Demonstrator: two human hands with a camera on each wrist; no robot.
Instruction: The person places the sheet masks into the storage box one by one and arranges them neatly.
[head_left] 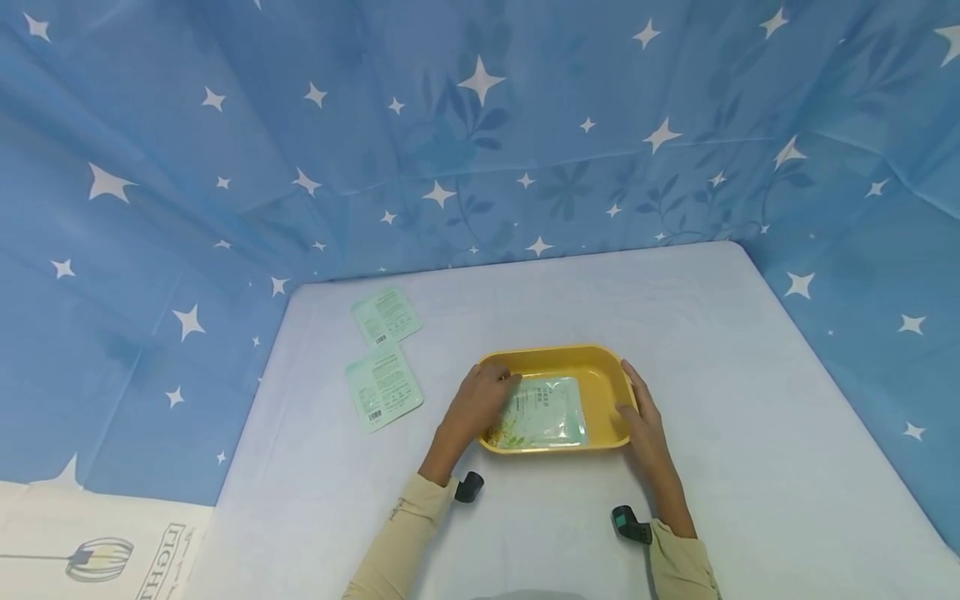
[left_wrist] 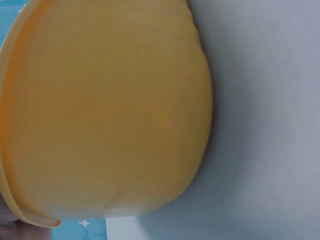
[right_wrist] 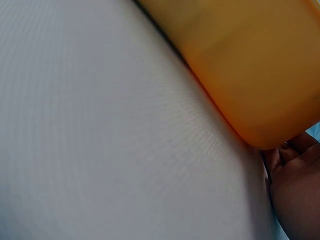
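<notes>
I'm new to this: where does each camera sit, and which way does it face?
Head: worn on the head, facing forward and down at the white table, yellow tray and starry blue cloth; the left hand, right hand and both sleeves show.
Left wrist: worn there, facing the tray's outer wall up close; a bit of a hand shows, lower left.
Right wrist: worn there, facing across the table to the tray's outside; part of the right hand shows, lower right.
Shared: both wrist views show the tray's outside and the table.

left fingers point(head_left: 499, 374) hide a corner of the packet point(head_left: 553, 414) — its print point(head_left: 544, 395) unreadable.
</notes>
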